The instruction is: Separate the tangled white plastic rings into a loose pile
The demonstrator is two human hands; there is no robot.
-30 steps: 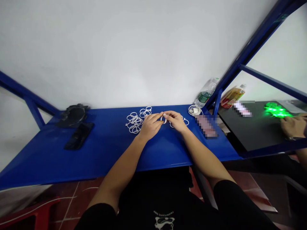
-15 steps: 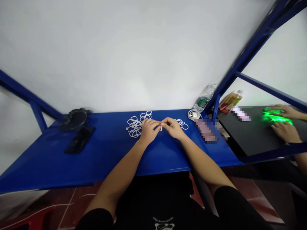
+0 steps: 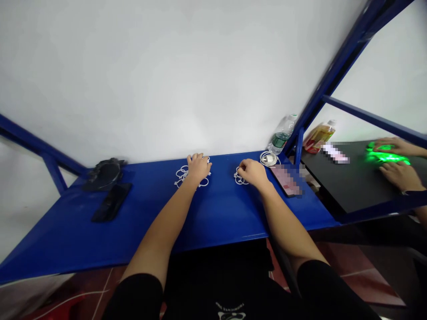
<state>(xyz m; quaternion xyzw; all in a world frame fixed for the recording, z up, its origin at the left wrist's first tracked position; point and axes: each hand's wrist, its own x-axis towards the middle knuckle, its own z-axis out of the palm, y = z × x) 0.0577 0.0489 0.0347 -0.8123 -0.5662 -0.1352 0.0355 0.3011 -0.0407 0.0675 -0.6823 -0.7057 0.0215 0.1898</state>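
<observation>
My left hand (image 3: 199, 167) rests over a loose pile of white looped cable ties (image 3: 182, 171), its fingers apart and bent down onto the loops. Part of that pile is hidden under the palm. To the right, my right hand (image 3: 252, 171) is at a smaller cluster of white looped ties (image 3: 240, 181), with its fingers curled together. What those fingers pinch, if anything, is hidden behind the hand. Both piles lie on the blue tabletop (image 3: 220, 213).
A dark phone (image 3: 111, 202) and a black round object (image 3: 105, 173) lie at left. To the right are a coiled white cable with charger (image 3: 268, 158), a pink-screened phone (image 3: 287, 181) and a water bottle (image 3: 282, 137). Another person's hands (image 3: 398, 173) work over a green-lit object (image 3: 387, 154).
My hands were together between the piles, holding a small white piece. Now they are apart: the left has moved onto the left pile, the right to the right cluster.
</observation>
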